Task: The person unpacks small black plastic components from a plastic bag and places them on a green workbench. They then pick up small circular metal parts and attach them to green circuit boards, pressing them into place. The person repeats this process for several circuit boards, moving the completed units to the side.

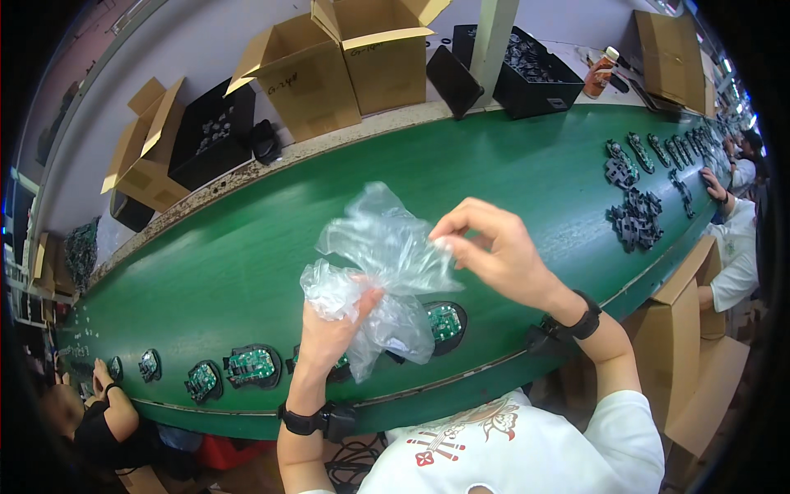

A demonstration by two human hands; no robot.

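I see my left hand [333, 317] squeezing and my right hand [494, 251] pinching the crinkly clear plastic bag [380, 267] above the long green surface [247, 247]; it looks light, soft and slippery, so edges seem best to hold.

A long green conveyor belt [271, 239] curves across the view. Near its front edge lies a row of round black housings with green circuit boards [251, 365], one more [445, 322] further right. Toward the far right, black plastic parts [635, 218] lie in clusters on the belt. Behind the belt stand open cardboard boxes [383, 53] and black bins of parts [535, 74], with an orange-capped bottle [601, 72] beside them. Co-workers sit at the lower left [103, 420] and at the right [735, 247].
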